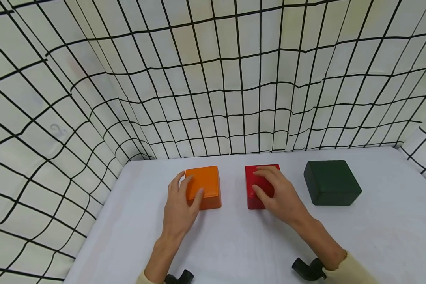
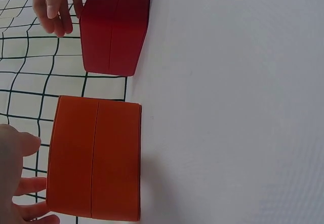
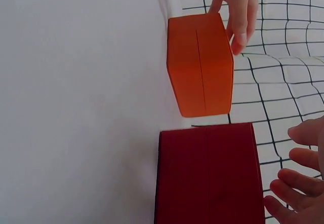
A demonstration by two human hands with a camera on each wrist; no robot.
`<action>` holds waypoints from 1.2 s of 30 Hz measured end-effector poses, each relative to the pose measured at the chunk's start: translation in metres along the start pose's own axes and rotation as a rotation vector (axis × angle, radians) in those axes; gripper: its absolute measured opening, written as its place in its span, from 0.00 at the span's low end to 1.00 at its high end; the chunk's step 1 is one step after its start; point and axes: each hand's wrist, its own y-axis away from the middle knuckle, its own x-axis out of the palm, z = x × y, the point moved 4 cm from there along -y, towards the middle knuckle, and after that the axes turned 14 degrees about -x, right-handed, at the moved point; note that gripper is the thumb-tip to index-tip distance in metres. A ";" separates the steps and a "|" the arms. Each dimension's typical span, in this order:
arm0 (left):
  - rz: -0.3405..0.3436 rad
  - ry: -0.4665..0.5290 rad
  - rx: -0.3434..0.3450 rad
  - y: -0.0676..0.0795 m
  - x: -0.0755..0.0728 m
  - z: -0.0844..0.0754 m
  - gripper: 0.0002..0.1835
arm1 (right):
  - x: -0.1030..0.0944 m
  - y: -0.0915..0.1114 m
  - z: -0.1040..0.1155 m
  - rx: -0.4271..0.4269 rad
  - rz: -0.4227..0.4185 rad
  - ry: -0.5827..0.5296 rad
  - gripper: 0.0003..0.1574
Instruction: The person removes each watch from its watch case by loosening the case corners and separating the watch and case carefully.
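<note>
In the head view my left hand (image 1: 180, 211) hovers over the left and front part of an orange box (image 1: 204, 179), its fingers spread and loosely bent. The left wrist view shows the thumb above the top of that orange box (image 2: 93, 158), with a gap between them; whether the other fingertips touch its far side I cannot tell. My right hand (image 1: 284, 195) is over a red box (image 1: 251, 185), partly hiding it. In the right wrist view its relaxed fingers (image 3: 298, 181) are apart from the red box (image 3: 207, 176). Neither hand grips anything.
To the right of the red box, a dark green box (image 1: 335, 179) stands on the white-covered table (image 1: 234, 244). Black netting (image 1: 213, 94) over pale sheeting rises behind the table and along both sides. Black wrist mounts (image 1: 309, 270) show at the sleeves.
</note>
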 end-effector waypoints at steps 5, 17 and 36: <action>0.028 0.007 -0.045 0.000 -0.002 0.006 0.29 | 0.011 -0.006 0.006 -0.001 0.002 -0.031 0.36; 0.070 0.049 -0.059 0.001 0.000 0.013 0.34 | 0.026 -0.021 0.018 -0.049 0.007 -0.076 0.32; 0.233 0.199 -0.096 -0.002 0.000 0.022 0.45 | 0.057 -0.042 0.034 0.031 0.079 -0.208 0.36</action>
